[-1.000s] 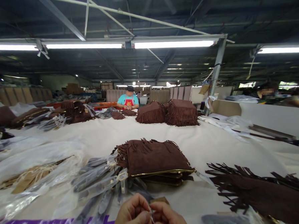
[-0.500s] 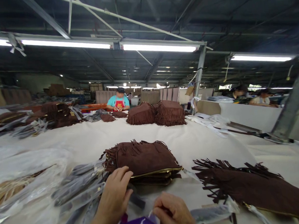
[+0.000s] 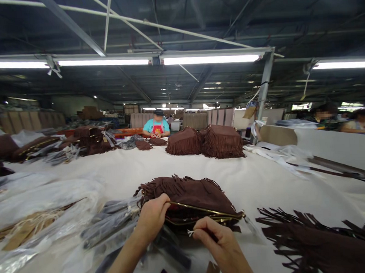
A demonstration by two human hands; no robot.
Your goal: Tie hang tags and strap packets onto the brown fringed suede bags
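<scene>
A brown fringed bag (image 3: 191,193) lies on the white table cover, its gold zipper side facing me and gaping. My left hand (image 3: 154,215) pinches the upper zipper edge near its left end, lifting it so a dark reddish inside shows. Just in front of the bag, my right hand (image 3: 216,236) is closed on a thin white string (image 3: 190,233), whose end sticks out past the fingertips. Below that hand hangs a brown paper tag (image 3: 212,271), partly cut off by the frame. Plastic-wrapped grey straps (image 3: 113,225) lie left of the bag.
Another fringed bag (image 3: 325,243) lies at the right. Brown tags with strings (image 3: 31,228) rest on clear plastic at the left. Stacked fringed bags (image 3: 222,140) stand farther back, near a person in a red apron (image 3: 156,127). A metal post (image 3: 266,85) rises at the right.
My left hand has gone from resting by the bag to gripping its zipper edge, and the opening is wider. My right hand has risen toward the bag with the string. The view has turned left.
</scene>
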